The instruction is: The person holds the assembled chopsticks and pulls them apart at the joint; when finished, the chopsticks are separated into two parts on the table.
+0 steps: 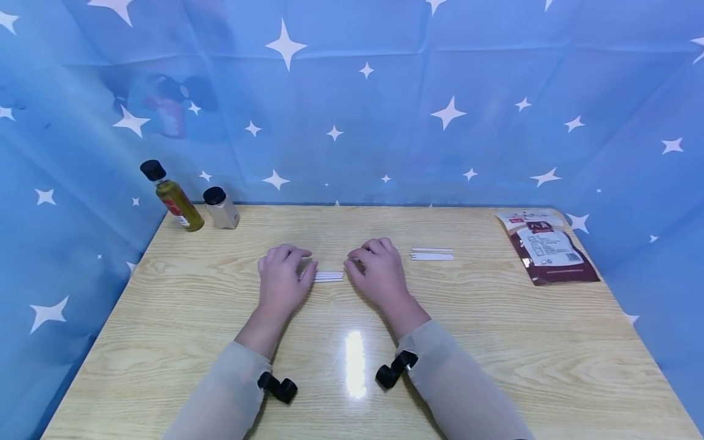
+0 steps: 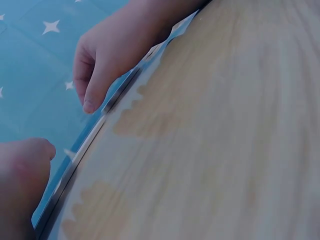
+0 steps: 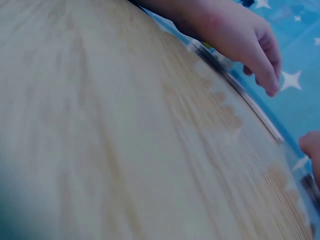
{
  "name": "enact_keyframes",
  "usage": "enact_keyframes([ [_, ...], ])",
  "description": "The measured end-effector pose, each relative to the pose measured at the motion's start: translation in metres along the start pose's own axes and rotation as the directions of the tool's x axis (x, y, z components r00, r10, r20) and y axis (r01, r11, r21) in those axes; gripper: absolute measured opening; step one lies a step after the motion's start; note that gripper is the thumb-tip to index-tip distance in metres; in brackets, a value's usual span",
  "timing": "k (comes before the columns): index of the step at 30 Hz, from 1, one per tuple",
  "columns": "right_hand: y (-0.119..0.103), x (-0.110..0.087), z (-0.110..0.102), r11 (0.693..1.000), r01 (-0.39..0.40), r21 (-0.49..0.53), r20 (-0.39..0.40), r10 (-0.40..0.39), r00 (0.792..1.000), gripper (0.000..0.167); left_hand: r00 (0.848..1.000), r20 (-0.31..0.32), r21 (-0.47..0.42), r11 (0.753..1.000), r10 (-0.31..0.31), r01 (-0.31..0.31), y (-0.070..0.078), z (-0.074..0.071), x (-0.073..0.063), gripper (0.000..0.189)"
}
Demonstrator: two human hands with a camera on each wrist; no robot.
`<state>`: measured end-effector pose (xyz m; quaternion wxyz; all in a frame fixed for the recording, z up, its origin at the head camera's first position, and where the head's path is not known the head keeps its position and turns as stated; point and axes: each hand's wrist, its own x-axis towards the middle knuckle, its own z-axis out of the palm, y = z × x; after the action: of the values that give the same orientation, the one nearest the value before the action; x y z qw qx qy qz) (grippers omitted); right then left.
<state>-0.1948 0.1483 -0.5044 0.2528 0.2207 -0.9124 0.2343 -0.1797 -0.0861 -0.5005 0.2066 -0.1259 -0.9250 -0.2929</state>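
Note:
A small row of thin white sticks (image 1: 329, 277) lies side by side on the wooden table between my two hands. Over its left end my left hand (image 1: 282, 276) rests with loosely bent fingers, thumb and forefinger apart; it hides that end. Beyond the right end is my right hand (image 1: 381, 272), palm down with relaxed, bent fingers, and no held thing shows. In the left wrist view the right hand (image 2: 112, 60) points its fingertips down toward the tabletop. The right wrist view shows the left hand (image 3: 237, 37) with fingers hanging the same way. Contact with the sticks is unclear.
More white sticks (image 1: 432, 254) lie right of the right hand. A brown-and-white food pouch (image 1: 550, 247) lies at the far right. An oil bottle (image 1: 178, 205) and a black-capped jar (image 1: 222, 211) stand at the back left. A starry blue curtain (image 1: 352, 122) hangs behind the table.

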Motion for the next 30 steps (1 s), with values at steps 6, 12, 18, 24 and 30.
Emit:
enact_keyframes([
  [6,-0.011,0.003,0.008,0.998,0.042,0.053,0.035,-0.043,0.998,0.010,0.999,-0.023,-0.057,0.998,-0.033,0.032,-0.018,-0.011,-0.012,0.021],
  [12,-0.017,0.000,0.007,0.979,0.094,0.180,0.060,-0.107,0.992,0.010,0.999,0.007,-0.091,0.995,-0.033,0.034,-0.031,-0.022,-0.022,0.016],
  [18,-0.020,-0.002,0.004,0.967,0.105,0.233,0.088,-0.129,0.988,0.010,0.995,0.092,-0.115,0.993,-0.030,0.040,-0.035,-0.025,-0.024,0.019],
  [24,-0.020,-0.003,0.003,0.974,0.013,0.228,0.195,-0.059,0.979,0.014,0.995,0.101,-0.145,0.989,-0.017,0.031,-0.035,-0.026,-0.023,0.022],
  [30,-0.018,-0.002,0.005,0.974,0.023,0.224,0.201,-0.070,0.977,0.013,0.991,0.130,-0.116,0.992,-0.040,0.055,-0.037,-0.025,-0.022,0.023],
])
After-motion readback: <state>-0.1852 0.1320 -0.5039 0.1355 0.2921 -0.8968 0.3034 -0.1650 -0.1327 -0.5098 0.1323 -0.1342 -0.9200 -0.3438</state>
